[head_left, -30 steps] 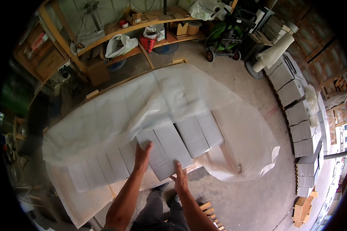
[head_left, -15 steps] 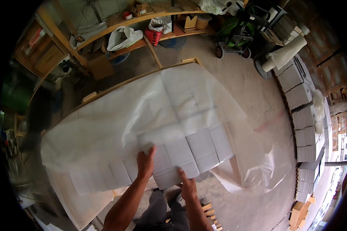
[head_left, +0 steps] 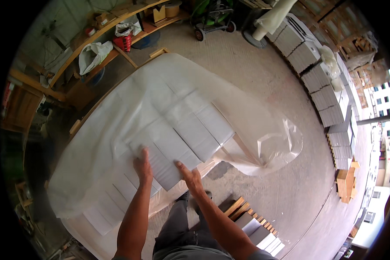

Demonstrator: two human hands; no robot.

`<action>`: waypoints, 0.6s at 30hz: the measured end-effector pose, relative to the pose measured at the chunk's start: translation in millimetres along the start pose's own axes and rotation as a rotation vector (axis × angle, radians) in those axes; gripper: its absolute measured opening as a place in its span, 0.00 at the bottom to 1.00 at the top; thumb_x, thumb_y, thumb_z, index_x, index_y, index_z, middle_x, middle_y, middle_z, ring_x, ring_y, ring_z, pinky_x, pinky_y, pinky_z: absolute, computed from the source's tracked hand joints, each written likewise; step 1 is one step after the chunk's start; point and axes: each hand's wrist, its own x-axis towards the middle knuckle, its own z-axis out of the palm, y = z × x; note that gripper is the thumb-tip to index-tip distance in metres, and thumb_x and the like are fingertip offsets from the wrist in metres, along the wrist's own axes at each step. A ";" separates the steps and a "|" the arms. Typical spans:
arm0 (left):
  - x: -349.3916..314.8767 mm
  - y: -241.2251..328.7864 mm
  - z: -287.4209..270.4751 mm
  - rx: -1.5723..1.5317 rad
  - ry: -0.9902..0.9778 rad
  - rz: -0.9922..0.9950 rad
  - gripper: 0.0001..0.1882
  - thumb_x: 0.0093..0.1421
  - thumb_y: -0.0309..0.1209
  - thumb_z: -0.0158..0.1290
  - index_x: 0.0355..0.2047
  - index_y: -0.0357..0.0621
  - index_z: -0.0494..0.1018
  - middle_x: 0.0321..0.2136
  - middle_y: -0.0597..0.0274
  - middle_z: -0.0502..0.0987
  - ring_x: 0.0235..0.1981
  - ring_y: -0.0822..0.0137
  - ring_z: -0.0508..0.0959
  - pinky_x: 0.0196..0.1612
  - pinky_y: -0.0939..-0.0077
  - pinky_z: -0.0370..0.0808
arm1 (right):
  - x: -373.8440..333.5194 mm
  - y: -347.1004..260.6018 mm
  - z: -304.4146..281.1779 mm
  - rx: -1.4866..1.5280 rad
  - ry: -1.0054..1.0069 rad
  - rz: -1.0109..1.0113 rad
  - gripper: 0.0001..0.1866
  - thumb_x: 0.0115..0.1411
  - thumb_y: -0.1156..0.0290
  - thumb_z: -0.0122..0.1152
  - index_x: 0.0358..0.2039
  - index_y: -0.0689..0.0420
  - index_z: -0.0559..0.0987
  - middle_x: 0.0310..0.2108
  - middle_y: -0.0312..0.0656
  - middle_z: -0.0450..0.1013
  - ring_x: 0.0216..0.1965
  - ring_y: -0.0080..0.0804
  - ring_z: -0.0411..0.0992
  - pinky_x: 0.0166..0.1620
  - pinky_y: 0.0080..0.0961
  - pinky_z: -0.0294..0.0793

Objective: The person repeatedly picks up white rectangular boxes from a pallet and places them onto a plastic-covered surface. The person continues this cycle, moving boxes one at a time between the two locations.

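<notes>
- Versus half a second ago, our view has tilted down; both hands have stayed on the same panel.
- Left hand (head_left: 143, 167) lies flat, fingers spread, on the grey panel (head_left: 167, 162); right hand (head_left: 190, 177) grips its near edge.
- Panel's long axis runs from us up-left, in the panel row under the plastic sheet (head_left: 130, 112).
- Stacked panels (head_left: 329, 95) stand far right; pallet (head_left: 247, 216) by our legs.
</notes>
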 end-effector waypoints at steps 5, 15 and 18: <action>8.5 -17.1 -3.4 -0.055 -0.051 0.103 0.29 0.57 0.47 0.51 0.39 0.24 0.73 0.39 0.41 0.76 0.41 0.53 0.76 0.44 0.65 0.70 | -45.2 46.6 -45.3 0.212 -0.099 0.083 0.40 0.56 0.44 0.54 0.55 0.68 0.62 0.50 0.53 0.66 0.54 0.39 0.63 0.52 0.33 0.65; 13.1 -27.5 -15.5 0.041 -0.196 -0.201 0.41 0.58 0.61 0.39 0.52 0.30 0.64 0.46 0.44 0.72 0.47 0.49 0.73 0.50 0.60 0.68 | -272.6 302.8 -204.2 0.231 0.396 0.478 0.24 0.57 0.54 0.54 0.41 0.64 0.74 0.35 0.43 0.73 0.34 0.30 0.72 0.35 0.26 0.72; -55.9 -26.9 -22.3 -0.119 -0.327 -0.199 0.44 0.58 0.62 0.38 0.59 0.35 0.54 0.56 0.48 0.62 0.55 0.53 0.65 0.53 0.55 0.63 | -369.9 383.3 -245.5 0.266 0.607 0.568 0.21 0.56 0.55 0.56 0.35 0.64 0.75 0.31 0.44 0.73 0.31 0.30 0.73 0.31 0.25 0.73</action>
